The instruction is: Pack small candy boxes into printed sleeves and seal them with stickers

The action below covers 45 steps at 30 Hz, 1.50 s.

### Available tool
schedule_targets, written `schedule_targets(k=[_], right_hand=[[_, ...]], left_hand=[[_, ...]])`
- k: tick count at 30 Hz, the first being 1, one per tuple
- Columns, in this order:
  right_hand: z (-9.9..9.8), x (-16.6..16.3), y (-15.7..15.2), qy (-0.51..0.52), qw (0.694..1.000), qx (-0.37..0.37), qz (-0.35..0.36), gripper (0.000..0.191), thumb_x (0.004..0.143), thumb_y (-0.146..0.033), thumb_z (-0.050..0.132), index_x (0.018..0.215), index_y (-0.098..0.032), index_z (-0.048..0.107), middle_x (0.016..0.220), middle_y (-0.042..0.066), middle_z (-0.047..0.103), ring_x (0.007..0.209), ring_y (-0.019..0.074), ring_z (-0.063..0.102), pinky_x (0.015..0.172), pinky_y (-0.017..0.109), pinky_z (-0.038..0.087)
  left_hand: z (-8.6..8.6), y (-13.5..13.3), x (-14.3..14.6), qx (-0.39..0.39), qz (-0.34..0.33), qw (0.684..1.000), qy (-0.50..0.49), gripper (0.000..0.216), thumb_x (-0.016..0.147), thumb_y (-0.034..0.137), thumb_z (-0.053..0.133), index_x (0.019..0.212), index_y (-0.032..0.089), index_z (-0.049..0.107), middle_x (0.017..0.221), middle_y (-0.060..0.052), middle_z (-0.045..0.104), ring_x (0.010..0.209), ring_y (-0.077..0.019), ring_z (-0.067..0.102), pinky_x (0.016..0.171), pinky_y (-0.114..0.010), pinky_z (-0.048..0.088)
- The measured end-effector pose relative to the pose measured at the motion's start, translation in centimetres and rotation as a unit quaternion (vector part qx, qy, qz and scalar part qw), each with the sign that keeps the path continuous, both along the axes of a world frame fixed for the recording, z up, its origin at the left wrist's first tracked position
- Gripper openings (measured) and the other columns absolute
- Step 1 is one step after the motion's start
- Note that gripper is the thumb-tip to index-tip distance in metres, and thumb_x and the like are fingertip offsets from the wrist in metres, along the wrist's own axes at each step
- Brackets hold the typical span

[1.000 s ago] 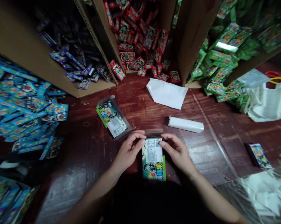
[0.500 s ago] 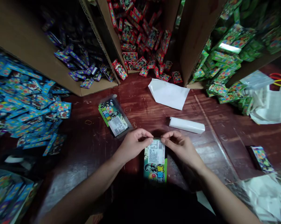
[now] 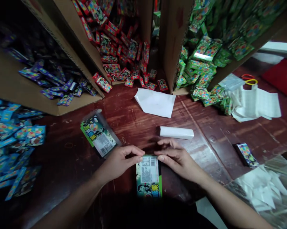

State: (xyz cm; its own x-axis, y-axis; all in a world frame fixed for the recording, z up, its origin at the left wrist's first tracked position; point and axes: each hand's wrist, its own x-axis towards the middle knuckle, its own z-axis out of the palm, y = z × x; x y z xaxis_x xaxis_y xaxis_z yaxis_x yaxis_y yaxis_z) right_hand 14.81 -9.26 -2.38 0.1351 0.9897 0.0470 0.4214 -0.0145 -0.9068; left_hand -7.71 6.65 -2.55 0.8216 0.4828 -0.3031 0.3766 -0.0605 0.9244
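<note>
A green candy pack (image 3: 148,178) in a clear sleeve, with a white barcode label, lies on the dark red table in front of me. My left hand (image 3: 120,160) pinches its top left corner, fingers pressed together. On the top right corner my right hand (image 3: 175,159) presses, fingers stretched along the edge. A second bagged green pack (image 3: 98,133) lies apart to the upper left of my left hand. A rolled white paper strip (image 3: 176,132) rests just beyond my right hand.
Open cardboard boxes at the back hold purple packs (image 3: 50,82), red packs (image 3: 119,47) and green packs (image 3: 205,60). Blue packs (image 3: 12,140) are heaped at left. White paper (image 3: 155,102), label sheets (image 3: 255,103), a small dark pack (image 3: 245,154) and clear bags (image 3: 262,187) lie right.
The view has tilted and shifted, so everything sits lower and further left. My fingers have flattened along the pack's top edge, where earlier they pinched the sleeve flap above the label.
</note>
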Motion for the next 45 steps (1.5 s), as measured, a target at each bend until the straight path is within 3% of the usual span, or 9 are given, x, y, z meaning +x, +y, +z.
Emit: schedule_targets(k=[5, 9, 14, 18, 22, 26, 31, 35, 45], right_hand=[[-1.3, 6.7, 0.2, -0.316, 0.945, -0.026, -0.075, 0.051, 0.088, -0.048, 0.069, 0.134, -0.026, 0.061, 0.129, 0.016, 0.063, 0.119, 0.0387, 0.054, 0.102, 0.064, 0.04], [-1.3, 11.2, 0.7, -0.169, 0.981, -0.063, -0.072, 0.046, 0.09, -0.045, 0.067, 0.129, -0.023, 0.058, 0.117, 0.011, 0.069, 0.105, 0.0294, 0.063, 0.096, 0.053, 0.048], [0.8, 12.0, 2.4, 0.12, 0.976, -0.166, 0.072, 0.049, 0.092, -0.053, 0.062, 0.129, -0.021, 0.061, 0.106, 0.005, 0.073, 0.079, 0.0162, 0.068, 0.066, 0.027, 0.054], [1.4, 11.6, 3.1, 0.077, 0.987, -0.129, 0.053, 0.045, 0.096, -0.055, 0.055, 0.123, -0.022, 0.068, 0.108, 0.006, 0.074, 0.096, 0.0213, 0.069, 0.085, 0.034, 0.057], [2.1, 10.3, 2.9, -0.002, 0.999, -0.032, -0.036, 0.045, 0.1, -0.054, 0.046, 0.13, -0.024, 0.062, 0.121, 0.008, 0.071, 0.114, 0.0251, 0.066, 0.101, 0.042, 0.05], [2.4, 8.2, 3.4, -0.099, 0.995, -0.002, 0.033, 0.05, 0.083, -0.05, 0.074, 0.125, -0.025, 0.063, 0.116, 0.007, 0.073, 0.105, 0.0267, 0.069, 0.092, 0.041, 0.053], [1.5, 8.0, 3.9, -0.011, 0.996, -0.045, 0.071, 0.028, 0.096, -0.043, 0.058, 0.112, -0.023, 0.068, 0.101, 0.003, 0.075, 0.088, 0.0193, 0.07, 0.079, 0.032, 0.054], [1.4, 8.1, 3.6, -0.005, 0.997, -0.037, 0.074, 0.027, 0.094, -0.044, 0.062, 0.107, -0.022, 0.072, 0.098, 0.003, 0.076, 0.086, 0.0189, 0.07, 0.078, 0.031, 0.053], [1.7, 6.1, 3.0, -0.047, 0.988, 0.134, -0.056, 0.012, 0.094, -0.031, 0.067, 0.096, -0.023, 0.076, 0.106, 0.007, 0.075, 0.101, 0.0196, 0.07, 0.09, 0.034, 0.055]], left_hand=[[-0.7, 0.8, 1.9, 0.206, -0.021, 0.977, 0.046, 0.014, 0.09, 0.032, 0.064, 0.095, 0.024, 0.074, 0.12, -0.006, 0.071, 0.111, -0.0242, 0.067, 0.102, -0.043, 0.051], [1.5, 0.8, 5.1, 0.309, 0.002, 0.951, -0.008, 0.047, 0.085, 0.028, 0.072, 0.13, 0.028, 0.06, 0.151, -0.007, 0.049, 0.141, -0.0276, 0.045, 0.119, -0.051, 0.034], [2.2, 0.2, 9.6, 0.12, 0.03, 0.987, -0.101, 0.104, 0.062, 0.037, 0.092, 0.15, 0.023, 0.038, 0.153, -0.018, 0.045, 0.137, -0.034, 0.05, 0.112, -0.052, 0.043], [0.3, 0.0, 10.9, -0.061, 0.086, 0.989, -0.099, 0.056, 0.081, 0.039, 0.077, 0.129, 0.017, 0.059, 0.108, -0.011, 0.074, 0.093, -0.0207, 0.071, 0.082, -0.033, 0.056], [-0.6, -0.4, 10.7, 0.007, 0.184, 0.98, -0.074, 0.037, 0.085, 0.046, 0.073, 0.108, 0.017, 0.069, 0.084, -0.003, 0.074, 0.071, -0.015, 0.068, 0.065, -0.024, 0.051], [-0.2, -0.8, 10.7, 0.04, 0.199, 0.976, -0.074, 0.035, 0.088, 0.051, 0.068, 0.094, 0.017, 0.071, 0.083, -0.004, 0.074, 0.073, -0.0157, 0.067, 0.064, -0.024, 0.049], [0.4, -0.9, 10.4, -0.021, 0.138, 0.984, -0.106, 0.041, 0.081, 0.043, 0.077, 0.111, 0.017, 0.066, 0.101, -0.006, 0.075, 0.089, -0.0178, 0.069, 0.077, -0.025, 0.052], [0.4, -1.4, 10.0, -0.055, 0.153, 0.98, -0.112, 0.027, 0.084, 0.038, 0.074, 0.097, 0.015, 0.068, 0.097, -0.007, 0.076, 0.086, -0.0167, 0.069, 0.078, -0.026, 0.052], [0.7, -2.6, 9.9, -0.084, 0.208, 0.968, -0.109, 0.016, 0.081, 0.028, 0.073, 0.089, 0.015, 0.067, 0.084, -0.002, 0.072, 0.074, -0.0127, 0.063, 0.07, -0.023, 0.047]])
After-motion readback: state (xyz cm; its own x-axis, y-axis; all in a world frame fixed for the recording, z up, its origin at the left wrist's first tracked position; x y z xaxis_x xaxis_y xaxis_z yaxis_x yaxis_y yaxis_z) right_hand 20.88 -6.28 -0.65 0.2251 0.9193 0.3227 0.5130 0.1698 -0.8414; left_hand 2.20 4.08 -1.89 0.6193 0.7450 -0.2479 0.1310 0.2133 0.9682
